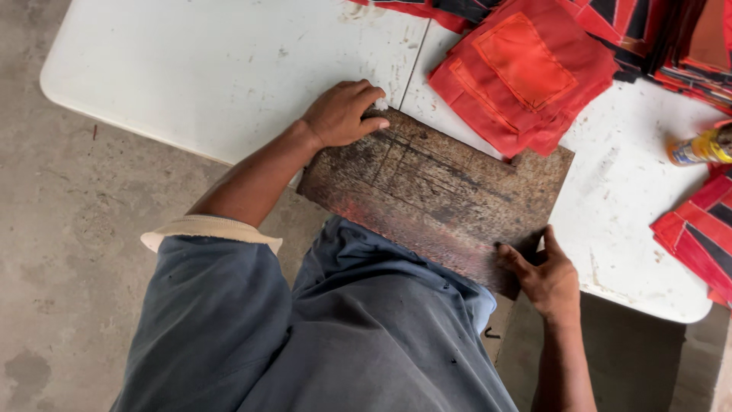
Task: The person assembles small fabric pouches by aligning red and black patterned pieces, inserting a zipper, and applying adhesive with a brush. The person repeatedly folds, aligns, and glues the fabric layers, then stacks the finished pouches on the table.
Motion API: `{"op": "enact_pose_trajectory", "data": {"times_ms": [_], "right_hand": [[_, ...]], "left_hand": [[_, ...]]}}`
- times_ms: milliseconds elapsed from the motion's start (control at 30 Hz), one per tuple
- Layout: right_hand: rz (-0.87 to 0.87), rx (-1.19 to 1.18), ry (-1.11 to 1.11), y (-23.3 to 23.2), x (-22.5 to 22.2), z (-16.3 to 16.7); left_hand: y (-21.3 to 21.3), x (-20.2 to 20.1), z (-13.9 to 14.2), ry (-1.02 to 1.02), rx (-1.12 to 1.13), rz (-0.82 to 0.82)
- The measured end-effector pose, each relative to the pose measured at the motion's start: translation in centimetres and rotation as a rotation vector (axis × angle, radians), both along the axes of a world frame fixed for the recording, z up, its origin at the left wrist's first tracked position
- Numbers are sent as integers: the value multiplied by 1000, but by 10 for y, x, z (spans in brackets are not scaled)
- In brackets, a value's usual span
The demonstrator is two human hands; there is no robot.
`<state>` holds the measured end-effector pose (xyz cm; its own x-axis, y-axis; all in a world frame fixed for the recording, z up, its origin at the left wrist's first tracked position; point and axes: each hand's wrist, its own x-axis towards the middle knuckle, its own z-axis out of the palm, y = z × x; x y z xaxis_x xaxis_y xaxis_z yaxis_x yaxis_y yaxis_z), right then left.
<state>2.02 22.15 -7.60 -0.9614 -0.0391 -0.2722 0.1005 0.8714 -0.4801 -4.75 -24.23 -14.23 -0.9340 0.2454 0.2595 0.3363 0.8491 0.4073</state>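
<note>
While both hands steady it, a worn, dark brown board (438, 194) lies flat across the near edge of a white table (213, 69), with its near long side overhanging the edge above the person's lap. The left hand (341, 114) rests on the board's far left corner, fingers curled down and pressing a small whitish lump (380, 104), too small to identify, against the surface. The right hand (545, 278) takes the near right corner, fingers spread on the top face and the thumb on the right-hand edge; whether anything wraps beneath cannot be seen. Neither hand is clenched around the board.

The board appears rigid and fairly dense: its edges run straight, it does not sag where it overhangs, and its face is scored with straight lines and stained reddish along the near side. It is judged stiff, moderately heavy, rough rather than slippery, and not fragile. Opposite corners or the two short ends would give the surest hold, since the overhanging side could tip off the table if left unsupported.

A stack of red fabric pieces (522, 72) lies just beyond the board's far right corner, touching or nearly so. Further red and black pieces (698, 236) lie at the right, and a yellow bottle (698, 149) lies on its side near them.
</note>
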Motion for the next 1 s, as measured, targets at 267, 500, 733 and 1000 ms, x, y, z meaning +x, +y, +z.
{"op": "enact_pose_trajectory", "data": {"times_ms": [267,500,733,1000], "right_hand": [[96,-110,-161,-80,6,23],[142,-381,-279,-133,18,33],[197,-532,-327,-175,27,23],[371,-584,-372,-222,23,10]], "left_hand": [[-66,1,22,-189,-72,128],[-64,-14,38,-324,-217,405],[-95,3,42,-299,-277,479],[-138,15,48,-345,-286,586]]}}
